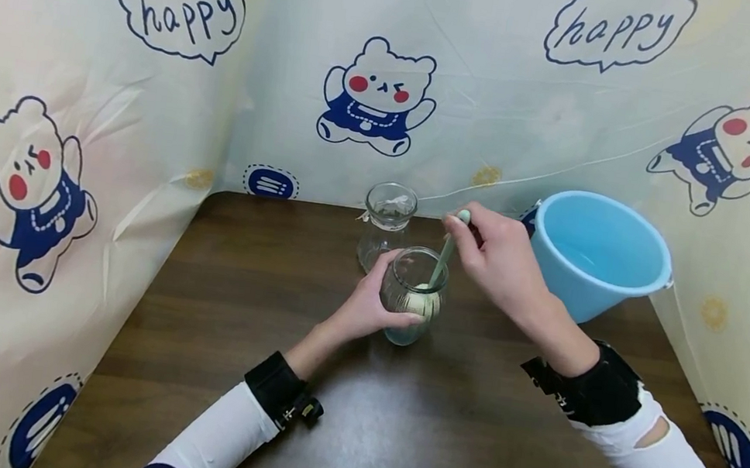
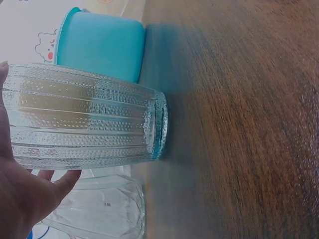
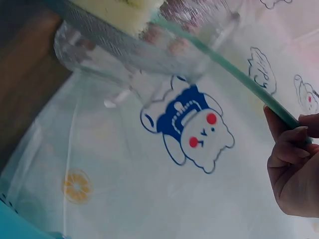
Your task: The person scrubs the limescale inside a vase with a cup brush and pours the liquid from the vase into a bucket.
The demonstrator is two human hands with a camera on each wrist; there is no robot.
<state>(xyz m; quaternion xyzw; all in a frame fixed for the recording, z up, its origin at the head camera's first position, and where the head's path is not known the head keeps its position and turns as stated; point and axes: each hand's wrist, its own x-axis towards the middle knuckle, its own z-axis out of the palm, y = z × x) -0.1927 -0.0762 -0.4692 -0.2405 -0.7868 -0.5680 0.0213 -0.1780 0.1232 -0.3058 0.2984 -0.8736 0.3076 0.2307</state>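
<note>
In the head view, my left hand grips a ribbed, dotted glass jar round its side, thumb across the front. My right hand pinches the top of the green handle of a bottle brush. Its pale cream head is down inside the jar and shows blurred through the glass in the left wrist view. In the right wrist view, the slim handle runs from the jar's mouth up to the thumb and fingers of my right hand.
Just behind the jar, near the table's back edge, stands a second clear glass jar with a string at its neck. A light blue bucket stands at the back right, beyond my right forearm. Printed curtains enclose the dark wooden table.
</note>
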